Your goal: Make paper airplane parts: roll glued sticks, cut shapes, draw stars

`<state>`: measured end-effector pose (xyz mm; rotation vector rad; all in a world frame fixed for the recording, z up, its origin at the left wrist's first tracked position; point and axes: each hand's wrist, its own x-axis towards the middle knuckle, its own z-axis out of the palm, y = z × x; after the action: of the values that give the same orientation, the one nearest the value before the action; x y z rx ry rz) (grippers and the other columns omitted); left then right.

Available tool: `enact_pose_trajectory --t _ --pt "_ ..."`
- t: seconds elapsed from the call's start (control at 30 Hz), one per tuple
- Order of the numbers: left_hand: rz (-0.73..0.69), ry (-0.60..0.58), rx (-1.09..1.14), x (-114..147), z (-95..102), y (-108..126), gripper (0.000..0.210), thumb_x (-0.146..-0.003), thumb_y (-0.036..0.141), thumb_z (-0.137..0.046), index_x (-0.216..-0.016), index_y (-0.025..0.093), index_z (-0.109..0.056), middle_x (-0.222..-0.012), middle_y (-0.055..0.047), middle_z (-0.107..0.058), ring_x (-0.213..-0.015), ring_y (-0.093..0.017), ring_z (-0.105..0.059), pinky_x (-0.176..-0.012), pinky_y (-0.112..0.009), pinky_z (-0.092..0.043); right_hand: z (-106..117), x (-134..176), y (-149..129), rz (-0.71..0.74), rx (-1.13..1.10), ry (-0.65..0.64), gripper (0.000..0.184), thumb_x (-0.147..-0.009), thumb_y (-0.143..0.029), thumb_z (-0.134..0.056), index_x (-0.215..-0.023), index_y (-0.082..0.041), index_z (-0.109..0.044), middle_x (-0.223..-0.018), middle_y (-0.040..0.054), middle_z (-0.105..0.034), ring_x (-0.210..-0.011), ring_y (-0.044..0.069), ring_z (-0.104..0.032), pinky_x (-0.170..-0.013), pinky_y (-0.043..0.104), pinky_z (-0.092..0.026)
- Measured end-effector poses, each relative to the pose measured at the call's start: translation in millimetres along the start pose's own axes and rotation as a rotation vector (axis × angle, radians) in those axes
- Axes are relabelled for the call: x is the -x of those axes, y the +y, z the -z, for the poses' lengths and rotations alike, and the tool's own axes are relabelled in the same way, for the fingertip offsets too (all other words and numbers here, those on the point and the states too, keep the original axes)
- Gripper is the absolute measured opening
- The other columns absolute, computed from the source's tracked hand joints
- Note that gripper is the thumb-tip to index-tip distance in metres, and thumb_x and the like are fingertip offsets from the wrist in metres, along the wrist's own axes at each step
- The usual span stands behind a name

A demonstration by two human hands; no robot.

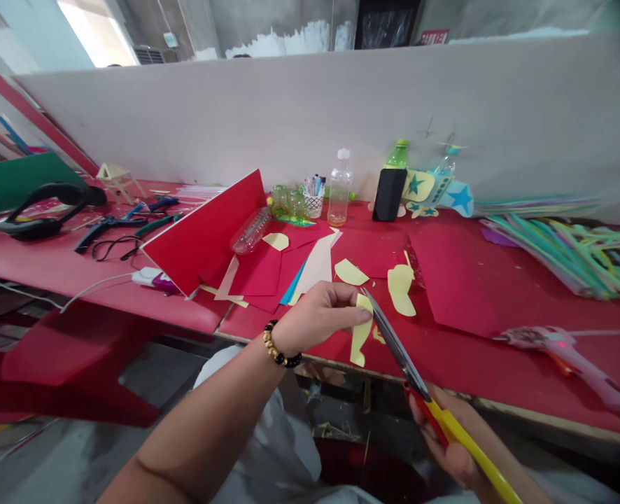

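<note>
My left hand [328, 313] pinches a curved strip of yellow paper [361, 339] near its upper end, above the table's front edge. Gripped in my right hand [454, 448] is a pair of scissors [402, 353] with yellow and red handles. The blades point up and away from me, and their tips lie beside the top of the strip. Whether they touch the paper I cannot tell. Just beyond lie a yellow paper offcut [350, 272] and a larger curved yellow piece [402, 288].
A pink glue gun [567, 353] with a red light lies at the right. Behind stand a clear bottle [340, 189], a pen cup [314, 199] and a black phone [389, 194]. A red board [210, 227] leans at left; straws [567, 252] are heaped at far right.
</note>
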<state>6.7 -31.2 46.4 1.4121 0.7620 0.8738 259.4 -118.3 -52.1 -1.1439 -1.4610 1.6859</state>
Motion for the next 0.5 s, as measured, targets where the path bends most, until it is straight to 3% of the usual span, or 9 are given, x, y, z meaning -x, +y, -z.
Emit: enact_pose_trajectory --t 0.27,0.5 --pt "0.005 -0.022 -0.002 -0.1 1.8 1.0 0.021 -0.081 0.029 -0.063 -0.069 0.012 -0.057 -0.061 0.004 -0.038 -0.056 -0.007 -0.03 -0.056 -0.024 -0.024 -2.8 2.0 -19.1 0.006 -0.003 -0.063 0.073 -0.047 -0.086 -0.058 -0.075 -0.019 -0.049 -0.058 -0.0063 -0.03 -0.049 0.006 -0.019 -0.042 0.023 -0.018" --pt "0.007 -0.034 -0.013 0.0 4.6 0.4 0.021 -0.079 0.03 -0.063 -0.068 0.013 -0.057 -0.062 0.003 -0.042 -0.057 -0.008 -0.032 -0.057 -0.024 -0.026 -5.9 2.7 -25.1 0.031 0.028 0.004 0.073 -0.047 -0.087 -0.058 -0.074 -0.019 -0.053 -0.061 -0.0035 -0.033 -0.053 0.009 -0.029 -0.046 0.023 -0.028"
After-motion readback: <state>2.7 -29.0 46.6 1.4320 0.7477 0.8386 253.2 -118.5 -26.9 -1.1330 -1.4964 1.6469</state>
